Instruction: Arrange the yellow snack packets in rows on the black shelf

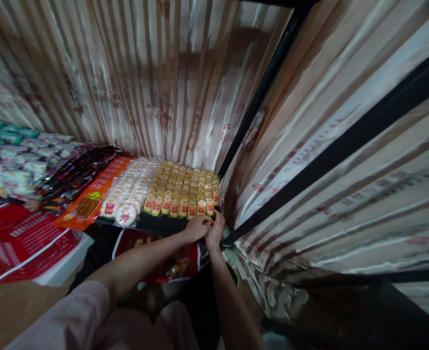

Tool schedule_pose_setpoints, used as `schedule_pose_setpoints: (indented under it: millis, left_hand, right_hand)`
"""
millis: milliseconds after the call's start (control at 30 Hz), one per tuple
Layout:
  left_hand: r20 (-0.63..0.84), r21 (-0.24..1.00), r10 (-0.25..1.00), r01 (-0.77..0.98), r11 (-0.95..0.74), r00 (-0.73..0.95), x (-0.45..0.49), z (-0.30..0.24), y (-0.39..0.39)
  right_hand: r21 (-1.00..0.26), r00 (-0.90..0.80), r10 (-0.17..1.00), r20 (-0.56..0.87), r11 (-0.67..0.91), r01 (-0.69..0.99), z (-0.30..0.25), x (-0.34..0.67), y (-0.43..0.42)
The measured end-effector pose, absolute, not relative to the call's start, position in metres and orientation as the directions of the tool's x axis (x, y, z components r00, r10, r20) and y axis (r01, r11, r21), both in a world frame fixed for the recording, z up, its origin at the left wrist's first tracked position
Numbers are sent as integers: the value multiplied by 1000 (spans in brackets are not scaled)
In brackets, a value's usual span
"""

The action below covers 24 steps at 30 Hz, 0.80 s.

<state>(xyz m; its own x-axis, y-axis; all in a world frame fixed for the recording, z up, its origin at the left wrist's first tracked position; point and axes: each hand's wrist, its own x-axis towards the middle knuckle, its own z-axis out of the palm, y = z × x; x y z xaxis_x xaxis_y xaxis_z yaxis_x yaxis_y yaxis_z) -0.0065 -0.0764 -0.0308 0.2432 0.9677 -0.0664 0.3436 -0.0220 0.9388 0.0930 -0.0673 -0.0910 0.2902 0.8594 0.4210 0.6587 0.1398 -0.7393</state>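
My left hand [197,229] and my right hand [215,232] meet at the front right corner of a dark shelf [163,224]. The fingers of both hands are drawn together; whatever is between them is too small or hidden to make out. Just beyond them stand tight rows of small yellow snack packs [183,187] with red labels. The nearest packs are almost touching my fingertips. Below my forearms sits a red box [117,243] with a white edge, holding several yellowish wrapped pieces [174,269], partly covered by my left arm.
Left of the yellow packs lie white round packs [129,192], an orange bag [94,194], dark shiny packets [79,172] and white-and-green packets [17,150]. A red printed carton [21,243] is at left. Black frame bars [302,177] and pleated printed sheeting [145,73] enclose the back and right.
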Motion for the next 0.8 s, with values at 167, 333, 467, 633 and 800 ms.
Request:
schedule_pose_setpoints:
  millis: [167,333,467,633,800]
  left_hand:
    - [84,914,949,355,-195,305,-37,-46,-110]
    - [19,931,966,347,-111,257,-73,-75,-134]
    - [-26,951,976,307,-42,215,-88,-92,-141]
    - [-17,946,986,321,-36,163,-97,-99,-148]
    - [-259,953,946,208,218,195,-121,-122,-153]
  right_hand:
    - [-758,323,851,414,126,640,-85,67,-115]
    - [-745,171,919,356,168,646,-88,29,-157]
    - [-649,58,963,264,133,749,-86,11,-163]
    - [-588,-46,970,237,181,788,-86,6,-164]
    - [-563,-141,989,41,140,815,-96,-7,-171]
